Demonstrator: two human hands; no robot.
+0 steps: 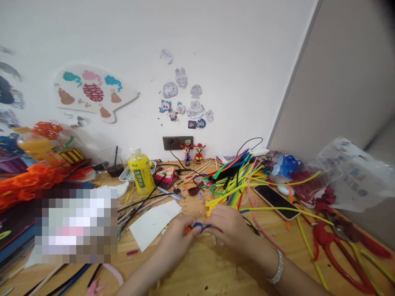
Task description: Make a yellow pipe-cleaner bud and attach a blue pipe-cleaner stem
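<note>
Near the front middle of the table, my left hand (179,234) and my right hand (228,226) are close together, fingers pinched. Between them runs a curled blue pipe cleaner (199,225), gripped from both sides. A small orange piece (187,230) shows at my left fingertips; its shape is mostly hidden. Just behind my right hand lies a yellow piece (212,204), partly covered by the fingers. A white sheet of paper (156,222) rests to the left of my left hand.
A heap of coloured pipe cleaners (237,176) spreads behind my hands. On the right are a phone (276,201), red-handled scissors (333,255) and a plastic bag (354,176). A yellow drink bottle (141,172) and a plastic cup (114,166) stand at the back left.
</note>
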